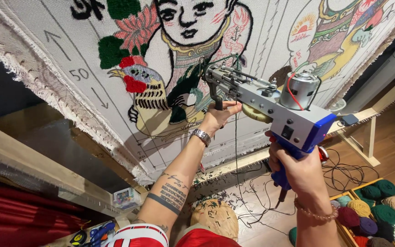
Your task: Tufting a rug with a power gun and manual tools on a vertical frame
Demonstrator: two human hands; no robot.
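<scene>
I hold a grey and blue tufting gun (270,103) with both hands. My right hand (298,167) grips its blue rear handle. My left hand (219,115) is closed around the black front handle under the gun's nose. The gun's tip presses against a white cloth (92,98) stretched on a wooden frame (28,162). The cloth carries a drawn figure, partly filled with green, red, pink and yellow tufts. Dark green yarn (236,151) runs down from the gun.
A crate of yarn balls (376,210) in green, purple, tan and white sits on the wooden floor at lower right. Black cables (344,171) lie on the floor beside it. Yarn scraps litter the floor. A red curtain (19,215) hangs at lower left.
</scene>
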